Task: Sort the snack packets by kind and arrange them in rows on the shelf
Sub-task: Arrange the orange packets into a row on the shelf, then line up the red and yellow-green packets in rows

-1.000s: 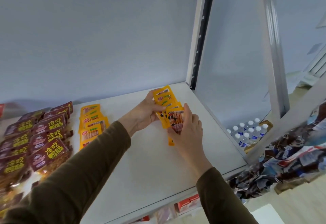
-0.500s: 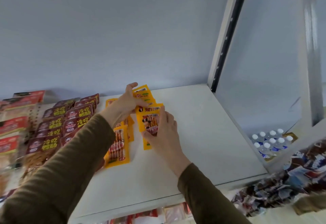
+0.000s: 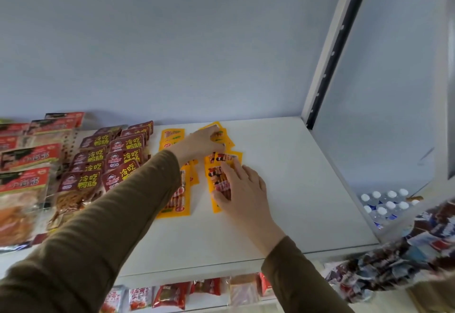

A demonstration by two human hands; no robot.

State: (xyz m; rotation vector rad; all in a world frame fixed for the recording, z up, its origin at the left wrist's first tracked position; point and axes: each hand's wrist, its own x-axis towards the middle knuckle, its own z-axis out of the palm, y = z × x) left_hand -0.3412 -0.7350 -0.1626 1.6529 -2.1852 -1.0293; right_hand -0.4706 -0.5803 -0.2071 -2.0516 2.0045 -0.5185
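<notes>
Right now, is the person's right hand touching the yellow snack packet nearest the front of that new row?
Touching. The head view shows the right hand lying flat on the front yellow snack packet, fingers spread over its printed face with no gap visible.

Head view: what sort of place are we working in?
Likely a small shop or stockroom: a white shelf with rowed yellow snack packets, more packets on the shelf below, and bottled water behind.

Sausage packets (image 3: 218, 182) on shelf (image 3: 283, 189), right of duck-intestine packets (image 3: 108, 162), water bottles (image 3: 386, 204) below right
</notes>
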